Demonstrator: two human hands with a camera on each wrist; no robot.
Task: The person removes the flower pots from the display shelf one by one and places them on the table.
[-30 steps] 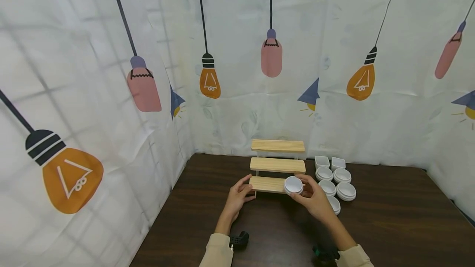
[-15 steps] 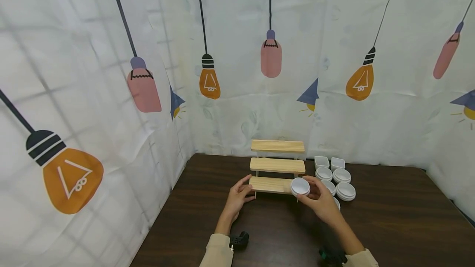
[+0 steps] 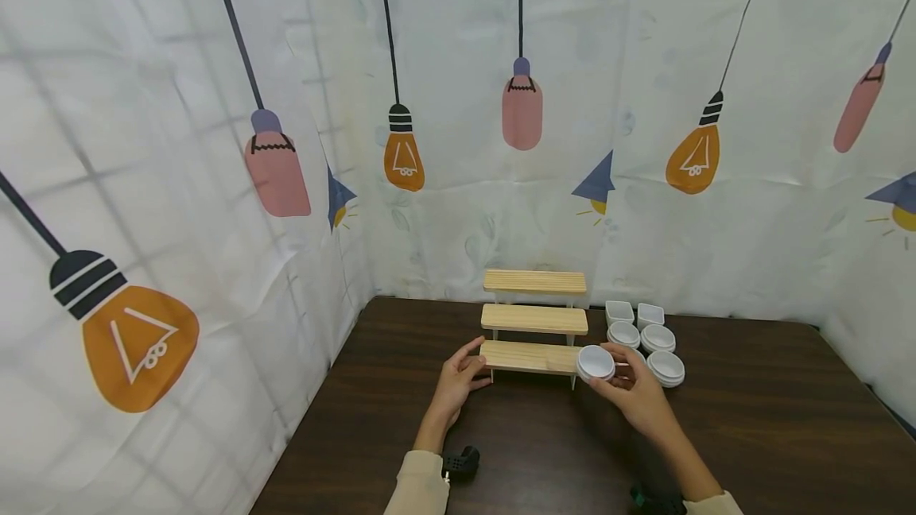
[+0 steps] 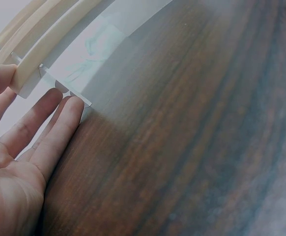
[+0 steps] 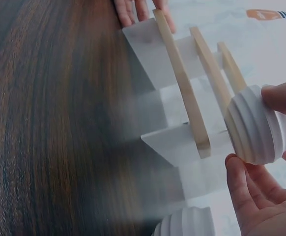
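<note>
A three-tier display stand [image 3: 535, 318] with pale wooden shelves on clear supports is in front of me in the head view. My left hand [image 3: 456, 382] holds the left end of its lowest shelf, thumb at the near edge; the other fingers spread below in the left wrist view. A round white ramekin [image 3: 595, 362] with ribbed sides [image 5: 257, 125] is pinched between the thumb and fingers of my right hand [image 3: 639, 397]. It is just past the right end of the lowest shelf, overlapping it in the head view; whether they touch, I cannot tell.
Several round white ramekins [image 3: 666, 368] stand right of the stand, some partly behind my right hand. Two square white dishes [image 3: 650, 314] are behind them. Dark wooden table [image 3: 758, 404]; a printed white curtain [image 3: 458, 237] borders its back and left side.
My right hand has carried the ramekin to the right, from over the lowest shelf's right part to past its end. My left hand has stayed on the stand.
</note>
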